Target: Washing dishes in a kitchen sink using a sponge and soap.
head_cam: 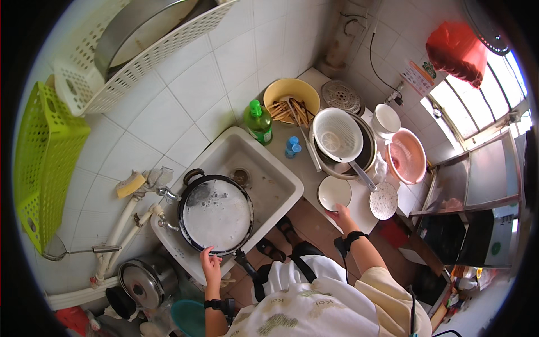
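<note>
My left hand (210, 265) is beside the near rim of a black two-handled pan, its fingers apart and nothing in them. Cloudy, sudsy water (219, 219) fills the pan (182, 227), which rests over the left part of a pale sink (290, 189). Over at the counter, my right hand (342, 217) has hold of the near edge of a white bowl (334, 193), with the fingers partly hidden below it. Close to its right lies a speckled plate (383, 201).
Behind the bowl, a white strainer (338, 130) sits on a large pot. Farther back are a yellow basin (290, 88) of chopsticks, a green bottle (258, 122) and a blue-capped bottle (292, 147). Metal taps (168, 194) jut over the sink. A pink basket (406, 156) stands at right.
</note>
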Action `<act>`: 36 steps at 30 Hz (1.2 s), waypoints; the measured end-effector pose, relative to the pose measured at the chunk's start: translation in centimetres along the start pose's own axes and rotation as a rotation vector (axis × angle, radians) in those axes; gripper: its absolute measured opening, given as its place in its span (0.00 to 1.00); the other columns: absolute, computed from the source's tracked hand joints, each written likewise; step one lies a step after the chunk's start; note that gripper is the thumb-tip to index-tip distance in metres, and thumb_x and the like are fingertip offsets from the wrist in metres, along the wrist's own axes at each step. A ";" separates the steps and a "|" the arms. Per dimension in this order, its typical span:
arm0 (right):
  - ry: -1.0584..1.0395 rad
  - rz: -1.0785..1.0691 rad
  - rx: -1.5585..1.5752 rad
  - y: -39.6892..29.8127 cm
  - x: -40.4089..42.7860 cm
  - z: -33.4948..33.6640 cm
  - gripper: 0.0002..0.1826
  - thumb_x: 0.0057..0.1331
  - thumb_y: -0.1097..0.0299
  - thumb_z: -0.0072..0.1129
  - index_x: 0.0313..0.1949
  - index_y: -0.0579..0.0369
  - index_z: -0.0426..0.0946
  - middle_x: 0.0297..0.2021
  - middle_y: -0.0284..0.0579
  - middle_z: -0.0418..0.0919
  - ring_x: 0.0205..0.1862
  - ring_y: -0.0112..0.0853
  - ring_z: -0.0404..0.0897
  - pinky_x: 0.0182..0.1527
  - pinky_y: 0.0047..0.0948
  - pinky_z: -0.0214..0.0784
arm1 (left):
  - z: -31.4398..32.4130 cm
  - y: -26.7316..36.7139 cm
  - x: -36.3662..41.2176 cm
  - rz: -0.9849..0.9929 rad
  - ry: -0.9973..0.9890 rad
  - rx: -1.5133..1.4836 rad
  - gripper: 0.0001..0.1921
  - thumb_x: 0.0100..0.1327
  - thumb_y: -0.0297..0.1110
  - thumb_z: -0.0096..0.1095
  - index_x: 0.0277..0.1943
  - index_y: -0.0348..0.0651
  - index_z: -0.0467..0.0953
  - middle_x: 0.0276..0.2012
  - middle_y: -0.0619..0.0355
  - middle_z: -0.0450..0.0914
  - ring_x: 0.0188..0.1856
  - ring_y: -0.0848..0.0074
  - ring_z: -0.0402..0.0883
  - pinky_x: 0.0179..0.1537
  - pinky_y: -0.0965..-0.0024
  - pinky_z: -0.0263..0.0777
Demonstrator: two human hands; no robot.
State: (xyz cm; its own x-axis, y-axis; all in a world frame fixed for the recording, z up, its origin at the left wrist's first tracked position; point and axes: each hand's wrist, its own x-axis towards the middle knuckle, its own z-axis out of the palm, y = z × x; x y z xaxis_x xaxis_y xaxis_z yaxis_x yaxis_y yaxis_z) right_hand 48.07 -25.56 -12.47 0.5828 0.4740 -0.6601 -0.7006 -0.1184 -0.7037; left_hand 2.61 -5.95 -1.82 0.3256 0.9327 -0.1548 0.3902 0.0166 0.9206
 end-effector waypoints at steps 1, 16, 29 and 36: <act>0.116 0.097 0.087 -0.4 0.2 0.4 0.19 0.59 0.68 0.49 0.49 0.61 0.60 0.38 0.54 0.69 0.37 0.51 0.76 0.35 0.40 0.75 | -0.4 -0.5 -0.4 -0.004 0.017 0.000 0.15 0.60 0.18 0.44 0.50 0.37 0.65 0.48 0.55 0.64 0.29 0.78 0.75 0.31 0.78 0.69; 0.146 -0.027 -0.244 -2.2 -3.6 1.1 0.21 0.57 0.74 0.50 0.51 0.60 0.62 0.43 0.49 0.71 0.42 0.43 0.75 0.38 0.47 0.75 | 0.0 -0.1 -0.8 -0.132 -0.007 -0.215 0.14 0.62 0.20 0.46 0.50 0.36 0.65 0.44 0.56 0.70 0.30 0.79 0.73 0.35 0.77 0.71; -0.711 -0.187 -0.798 -1.1 -10.6 23.6 0.23 0.57 0.73 0.52 0.52 0.66 0.64 0.43 0.49 0.74 0.45 0.30 0.72 0.47 0.29 0.65 | 6.5 6.9 4.8 -0.444 -0.404 -0.951 0.29 0.65 0.59 0.34 0.62 0.51 0.54 0.57 0.57 0.64 0.57 0.75 0.66 0.52 0.70 0.65; -0.817 -0.149 -1.318 -0.7 -13.0 34.3 0.23 0.58 0.64 0.49 0.52 0.59 0.65 0.34 0.52 0.77 0.37 0.35 0.76 0.41 0.31 0.68 | 2.6 2.4 4.0 -0.331 0.005 -1.341 0.30 0.64 0.58 0.34 0.60 0.44 0.60 0.56 0.57 0.67 0.58 0.70 0.65 0.58 0.66 0.59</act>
State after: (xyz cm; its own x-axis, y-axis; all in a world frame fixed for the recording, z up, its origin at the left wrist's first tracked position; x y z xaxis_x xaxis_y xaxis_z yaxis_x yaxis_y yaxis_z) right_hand 26.87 -1.69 5.59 -0.0691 0.8276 -0.5571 0.4399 -0.4759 -0.7616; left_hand 7.05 -3.14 -1.15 0.3769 0.8186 -0.4335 -0.6723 0.5637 0.4798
